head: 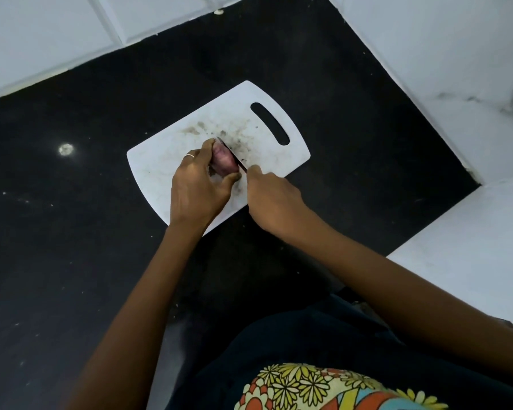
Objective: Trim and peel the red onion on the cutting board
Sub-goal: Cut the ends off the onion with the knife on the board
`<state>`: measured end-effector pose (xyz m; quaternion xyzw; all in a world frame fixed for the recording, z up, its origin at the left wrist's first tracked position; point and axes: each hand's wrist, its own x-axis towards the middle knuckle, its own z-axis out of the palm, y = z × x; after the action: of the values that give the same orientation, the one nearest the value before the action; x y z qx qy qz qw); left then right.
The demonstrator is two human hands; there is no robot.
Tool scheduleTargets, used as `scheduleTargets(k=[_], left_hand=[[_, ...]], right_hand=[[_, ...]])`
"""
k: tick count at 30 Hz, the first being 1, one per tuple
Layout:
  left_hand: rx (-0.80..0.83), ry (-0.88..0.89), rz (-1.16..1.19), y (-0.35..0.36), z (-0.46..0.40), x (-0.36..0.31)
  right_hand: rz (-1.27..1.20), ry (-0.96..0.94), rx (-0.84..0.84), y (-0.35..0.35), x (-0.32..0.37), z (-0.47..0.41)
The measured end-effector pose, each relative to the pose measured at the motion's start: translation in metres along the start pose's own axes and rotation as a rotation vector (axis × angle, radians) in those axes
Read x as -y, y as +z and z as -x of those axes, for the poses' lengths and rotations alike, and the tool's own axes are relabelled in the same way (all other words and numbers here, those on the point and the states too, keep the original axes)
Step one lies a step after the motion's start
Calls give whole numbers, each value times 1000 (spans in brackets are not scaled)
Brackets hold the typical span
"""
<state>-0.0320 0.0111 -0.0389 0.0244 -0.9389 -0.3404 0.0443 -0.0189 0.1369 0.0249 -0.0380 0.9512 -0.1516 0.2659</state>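
Left hand [197,184] fingers curl round the red onion [223,161] on the cutting board [219,155]. Right hand [271,198] fingers grip the knife [231,153], its blade against the onion just beyond the left fingertips.

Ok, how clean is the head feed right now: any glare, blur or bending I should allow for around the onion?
Head view: dim, soft light; one bright glare spot on the black counter, far from the work. The red onion and knife blade look slightly soft, mostly covered by the left hand. Wide-angle bending curves the tile edges and cutting board.

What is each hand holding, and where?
Left hand grips the onion round its sides; right hand holds the knife by its hidden handle.
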Motion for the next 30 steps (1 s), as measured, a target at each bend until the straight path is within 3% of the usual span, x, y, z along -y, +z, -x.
scheduleTargets(k=[6,20,26,30], left_hand=[[13,13,27,1,3,0],[-6,-40,-13,-8,18,25],[-4,-114,-95,-7,29,25],[-17,-140,-135,-8,28,12]], right_hand=[[-87,68,6,15,4,-29],[-69,-6,36,20,-14,-27],[-287,-19,-270,11,-24,-41],[-215,-69,-206,14,-28,-58]])
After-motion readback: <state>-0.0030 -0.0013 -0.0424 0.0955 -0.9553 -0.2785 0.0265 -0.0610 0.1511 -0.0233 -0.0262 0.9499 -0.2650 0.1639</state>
